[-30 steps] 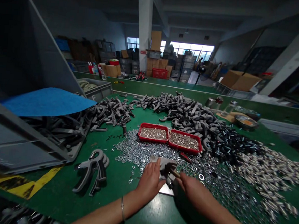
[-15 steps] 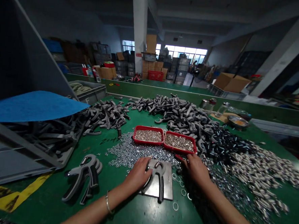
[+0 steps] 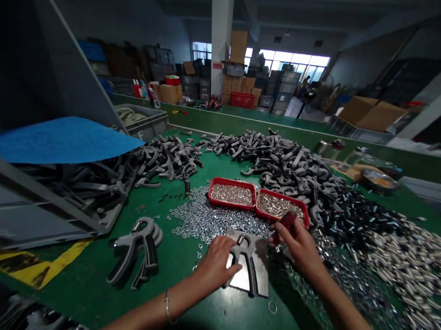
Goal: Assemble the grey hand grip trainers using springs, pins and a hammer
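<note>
Here at the green bench [image 3: 177, 264], left hand [image 3: 216, 262] grips a clamp [image 3: 251, 270], right hand [image 3: 302, 247] a red object [image 3: 288, 220]; cartons [image 3: 237, 87] far off.

A blue sheet [image 3: 65, 143] lies over the mouth of a large grey crate [image 3: 26, 225] at left, with yellow-and-black tape [image 3: 46, 269] on the green table [image 3: 216, 167] below it. Farther back are scissors [image 3: 179, 112], upright bottles [image 3: 136, 89] and, at right, a round dish [image 3: 378, 180] near some jars. Beyond stand a pale pillar [image 3: 221, 30], a red crate [image 3: 242, 100] and an open cardboard box [image 3: 371, 114].
</note>
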A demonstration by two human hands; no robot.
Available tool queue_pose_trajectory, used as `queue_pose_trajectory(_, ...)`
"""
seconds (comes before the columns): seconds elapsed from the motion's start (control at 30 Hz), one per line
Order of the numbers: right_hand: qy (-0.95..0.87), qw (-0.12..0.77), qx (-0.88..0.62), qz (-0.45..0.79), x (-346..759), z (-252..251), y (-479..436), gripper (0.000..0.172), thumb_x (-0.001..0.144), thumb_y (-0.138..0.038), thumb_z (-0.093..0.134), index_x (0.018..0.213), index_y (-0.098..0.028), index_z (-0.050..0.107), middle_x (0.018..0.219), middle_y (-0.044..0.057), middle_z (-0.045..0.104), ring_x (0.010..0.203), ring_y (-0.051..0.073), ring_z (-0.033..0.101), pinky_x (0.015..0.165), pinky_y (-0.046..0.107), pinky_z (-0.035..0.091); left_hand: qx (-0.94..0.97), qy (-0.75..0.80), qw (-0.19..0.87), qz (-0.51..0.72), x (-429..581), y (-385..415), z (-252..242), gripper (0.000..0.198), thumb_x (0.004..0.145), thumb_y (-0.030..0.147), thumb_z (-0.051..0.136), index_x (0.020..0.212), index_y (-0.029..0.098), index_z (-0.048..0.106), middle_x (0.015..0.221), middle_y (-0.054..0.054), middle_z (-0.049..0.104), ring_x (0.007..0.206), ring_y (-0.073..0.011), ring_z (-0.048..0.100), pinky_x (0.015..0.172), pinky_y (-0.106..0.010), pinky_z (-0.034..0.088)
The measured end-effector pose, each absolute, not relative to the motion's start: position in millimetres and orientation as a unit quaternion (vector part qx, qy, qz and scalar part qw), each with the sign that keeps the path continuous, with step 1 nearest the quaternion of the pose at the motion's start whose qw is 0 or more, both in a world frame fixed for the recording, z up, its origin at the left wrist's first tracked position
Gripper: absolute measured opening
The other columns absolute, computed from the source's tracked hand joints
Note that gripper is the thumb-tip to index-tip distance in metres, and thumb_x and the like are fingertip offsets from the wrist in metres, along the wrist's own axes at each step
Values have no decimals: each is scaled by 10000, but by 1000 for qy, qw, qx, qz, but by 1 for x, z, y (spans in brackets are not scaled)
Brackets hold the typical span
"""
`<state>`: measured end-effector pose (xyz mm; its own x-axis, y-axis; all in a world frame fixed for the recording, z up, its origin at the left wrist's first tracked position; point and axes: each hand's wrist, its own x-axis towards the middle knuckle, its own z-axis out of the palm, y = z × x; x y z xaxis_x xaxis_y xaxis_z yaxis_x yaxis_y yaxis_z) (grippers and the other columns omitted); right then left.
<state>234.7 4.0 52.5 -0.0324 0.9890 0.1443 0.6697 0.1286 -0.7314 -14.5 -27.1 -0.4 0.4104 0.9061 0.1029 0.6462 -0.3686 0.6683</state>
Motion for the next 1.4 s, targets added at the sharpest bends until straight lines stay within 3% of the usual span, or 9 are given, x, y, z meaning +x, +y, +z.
queue_pose_trajectory(0.17, -511, 484, -555, 443, 183, 19, -12, 293, 953, -572, 456, 933, -284, 408, 807, 27, 732, 590, 230, 700, 555, 380, 580, 788, 498, 280, 228, -15, -28, -3, 427, 809, 243, 702, 1192, 207, 517, 1239, -97, 547, 1229, -297, 441, 1090, -480, 355)
queue_pose_trajectory(0.57, -544, 426, -603, 399, 174, 1, -16, 254, 965, -539, 413, 945, -287, 393, 839, 61, 729, 692, 262, 708, 636, 384, 552, 781, 491, 310, 230, -17, -23, -6, 433, 825, 269, 690, 1210, 221, 497, 1231, -71, 544, 1196, -272, 443, 1063, -435, 370)
queue_pose_trajectory(0.67, -571, 389, -628, 359, 169, 3, -16, 280, 894, -533, 523, 922, -267, 440, 801, 68, 702, 735, 284, 692, 683, 384, 508, 783, 490, 310, 226, -16, -23, -6, 443, 833, 270, 686, 1228, 222, 492, 1236, -74, 541, 1205, -268, 436, 1076, -434, 356)
queue_pose_trajectory(0.8, -584, 384, -592, 402, 161, 13, 1, 325, 829, -553, 616, 889, -256, 500, 612, -11, 624, 551, 220, 627, 552, 315, 471, 780, 497, 310, 220, -15, -24, -4, 431, 838, 261, 680, 1227, 230, 496, 1250, -80, 528, 1224, -272, 430, 1091, -448, 339)
queue_pose_trajectory(0.9, -570, 401, -556, 453, 162, 23, 18, 401, 920, -636, 417, 888, -244, 495, 514, -46, 563, 381, 157, 519, 405, 269, 428, 775, 502, 312, 223, -16, -25, -1, 391, 830, 243, 682, 1183, 229, 515, 1227, -76, 535, 1201, -267, 445, 1066, -434, 363)
queue_pose_trajectory(1.0, -541, 437, -538, 476, 169, 26, 24, 458, 967, -638, 227, 929, -239, 449, 632, -2, 630, 441, 148, 580, 422, 265, 482, 779, 497, 309, 226, -16, -24, -1, 392, 815, 251, 703, 1163, 215, 525, 1204, -77, 543, 1184, -260, 451, 1057, -415, 370)
queue_pose_trajectory(1.13, -534, 438, -545, 475, 177, 15, 12, 384, 925, -648, 383, 940, -265, 386, 735, 3, 685, 531, 173, 656, 517, 312, 552, 779, 504, 294, 229, -15, -23, -6, 403, 820, 271, 704, 1176, 215, 523, 1219, -77, 544, 1191, -263, 451, 1060, -416, 369)
queue_pose_trajectory(1.27, -551, 404, -612, 398, 196, 5, 8, 365, 911, -632, 417, 932, -268, 409, 633, -36, 627, 474, 187, 602, 497, 309, 483, 789, 508, 281, 199, -16, -31, -3, 462, 837, 321, 695, 1242, 203, 508, 1294, -100, 535, 1253, -288, 439, 1086, -451, 358)
queue_pose_trajectory(1.4, -586, 342, -678, 281, 243, 23, 22, 321, 749, -508, 704, 777, -243, 526, 591, -2, 568, 582, 245, 589, 580, 334, 412, 838, 473, 216, 165, -29, -13, 35, 470, 893, 347, 646, 1321, 215, 503, 1319, -103, 558, 1242, -304, 477, 1066, -487, 380)
